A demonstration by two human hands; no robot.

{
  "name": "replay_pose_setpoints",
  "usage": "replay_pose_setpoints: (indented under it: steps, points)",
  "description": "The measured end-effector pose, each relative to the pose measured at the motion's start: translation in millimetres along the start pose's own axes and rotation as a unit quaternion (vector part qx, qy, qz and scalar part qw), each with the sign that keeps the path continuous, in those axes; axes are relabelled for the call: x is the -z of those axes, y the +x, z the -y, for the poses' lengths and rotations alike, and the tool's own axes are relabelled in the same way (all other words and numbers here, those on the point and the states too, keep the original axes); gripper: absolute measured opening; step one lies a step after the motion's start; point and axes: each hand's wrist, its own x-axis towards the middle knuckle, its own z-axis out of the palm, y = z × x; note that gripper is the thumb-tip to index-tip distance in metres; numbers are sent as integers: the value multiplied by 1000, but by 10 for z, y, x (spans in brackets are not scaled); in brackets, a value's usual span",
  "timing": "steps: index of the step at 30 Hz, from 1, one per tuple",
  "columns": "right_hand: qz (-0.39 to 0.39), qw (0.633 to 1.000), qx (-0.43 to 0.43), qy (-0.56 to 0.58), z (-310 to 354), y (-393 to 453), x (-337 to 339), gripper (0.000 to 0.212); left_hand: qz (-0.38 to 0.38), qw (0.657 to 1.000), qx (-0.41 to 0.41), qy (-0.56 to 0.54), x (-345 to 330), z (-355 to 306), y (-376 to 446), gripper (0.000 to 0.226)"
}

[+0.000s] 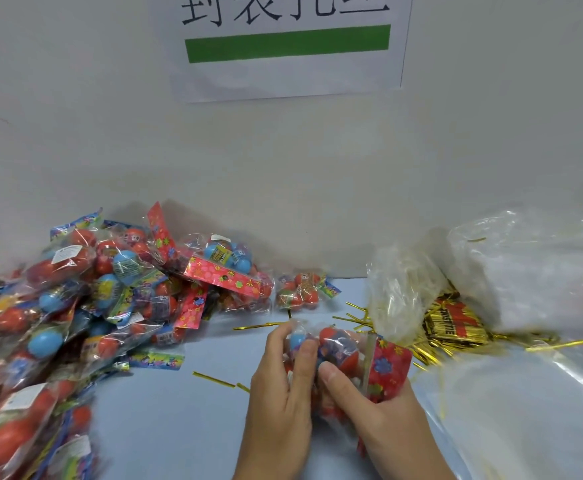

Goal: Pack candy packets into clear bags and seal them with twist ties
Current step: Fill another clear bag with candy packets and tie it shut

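Both hands are working at the near edge of the blue table [165, 427], and the clear bag [338, 355] between them is serving as the landmark here. The left hand [283, 386] is gripping the bag's left end, fingers curled round a blue candy showing through the film; the right hand [380, 407] is gripping its near right side, thumb pressing on the film beside the red flowered flap [388, 368]. The bag's long axis is lying left to right, with the flap end pointing right and slightly away, so the mouth appears to be on the right hand's side. Just beyond the bag and to its right, loose gold twist ties [352, 318] are lying scattered; one more tie [212, 375] is lying just left of the left hand. The right hand is judged nearer to the scattered ties. Farther right, a bundle of ties [452, 327] is sitting under crumpled empty bags [525, 271]. Far left of the bag, the heap of candy packets [92, 299] is spreading toward the wall [283, 150].
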Motion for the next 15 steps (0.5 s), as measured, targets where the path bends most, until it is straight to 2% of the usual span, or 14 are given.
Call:
replay_pose_setpoints:
  steps: [2, 4, 7, 9, 13, 15]
  points:
    - [-10, 1000, 7, 8, 28, 17, 21, 21, 14, 1000, 6, -25, -14, -13, -10, 47]
    - [-34, 999, 6, 40, 65, 39, 31, 20, 19, 997, 22, -67, -23, -34, -7, 46]
    - [-83, 983, -4, 163, 126, 76, 34, 39, 12, 997, 25, -72, -66, -90, 3, 49]
    - [-116, 970, -11, 212, 188, 92, 60, 41, 13, 998, 33, -54, -126, -134, -12, 47]
    - [-151, 971, -5, 183, 302, 105, 165, 44, 51, 995, 62, -65, -268, -261, -62, 52]
    - [-147, 970, 15, 194, 376, 118, 243, 44, 52, 996, 64, -39, -302, -306, -79, 44]
